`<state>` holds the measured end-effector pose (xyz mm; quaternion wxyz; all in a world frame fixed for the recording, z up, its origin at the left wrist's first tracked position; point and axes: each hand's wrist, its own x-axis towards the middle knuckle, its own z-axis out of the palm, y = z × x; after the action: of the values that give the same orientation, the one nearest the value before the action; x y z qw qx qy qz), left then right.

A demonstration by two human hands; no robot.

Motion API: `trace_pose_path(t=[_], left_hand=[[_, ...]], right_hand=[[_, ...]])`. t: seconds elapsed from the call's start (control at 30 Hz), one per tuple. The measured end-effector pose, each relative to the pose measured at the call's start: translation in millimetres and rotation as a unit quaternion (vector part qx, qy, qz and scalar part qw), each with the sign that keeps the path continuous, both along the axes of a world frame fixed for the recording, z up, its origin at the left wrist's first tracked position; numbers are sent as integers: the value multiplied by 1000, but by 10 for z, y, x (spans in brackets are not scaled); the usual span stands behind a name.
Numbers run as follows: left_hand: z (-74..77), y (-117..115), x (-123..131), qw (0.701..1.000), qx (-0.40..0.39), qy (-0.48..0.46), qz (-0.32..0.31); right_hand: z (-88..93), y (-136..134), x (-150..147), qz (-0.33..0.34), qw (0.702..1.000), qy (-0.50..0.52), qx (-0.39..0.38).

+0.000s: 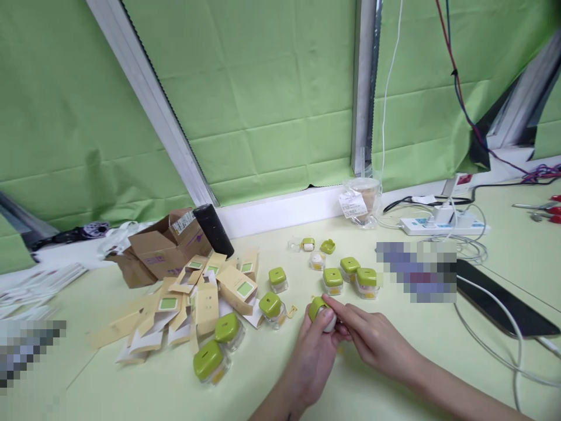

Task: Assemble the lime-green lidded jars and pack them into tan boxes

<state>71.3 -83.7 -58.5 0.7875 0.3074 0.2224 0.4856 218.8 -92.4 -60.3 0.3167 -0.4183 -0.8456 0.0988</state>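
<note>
In the middle foreground, my left hand (312,365) is closed around a small piece with a green cap and a white rounded body (316,307). My right hand (380,340) meets it from the right, its index finger pressed against the green cap and the other fingers curled by the white part. Beyond the hands stand several small clear jars with green lids (332,278). More such jars (211,361) stand to the left. Farther back lie a loose green lid (328,246), another green-and-white cap piece (308,244) on its side, and a clear jar (318,260) without a green lid.
Opened cream cartons (205,304) are heaped at the left, before a brown cardboard box (169,248) and a black cylinder (213,230). A wrapped cup (363,199) stands by the wall. At the right are a phone (504,298), a power strip (460,225) and white cables.
</note>
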Motion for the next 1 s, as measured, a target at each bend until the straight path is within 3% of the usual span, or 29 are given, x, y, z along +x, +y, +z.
trace_pose_path(t=[0.23,0.53,0.63,0.77,0.9,1.0], left_hand=[[10,-39,94,999,-5,-42,24],[40,-61,78,996,-66,13,58],[101,-69,51,996,-64,35,47],[186,2,-29,993,24,112,26],[170,94,-117,948,141,281,44],[136,82,-157,859,231,455,35]], right_hand=[[-10,10,64,21,997,62,-36],[-103,30,20,15,996,31,-77],[-44,54,40,21,995,38,-88],[157,79,126,18,990,70,-118],[346,113,296,-42,985,30,-163],[399,161,422,-54,979,12,-198]])
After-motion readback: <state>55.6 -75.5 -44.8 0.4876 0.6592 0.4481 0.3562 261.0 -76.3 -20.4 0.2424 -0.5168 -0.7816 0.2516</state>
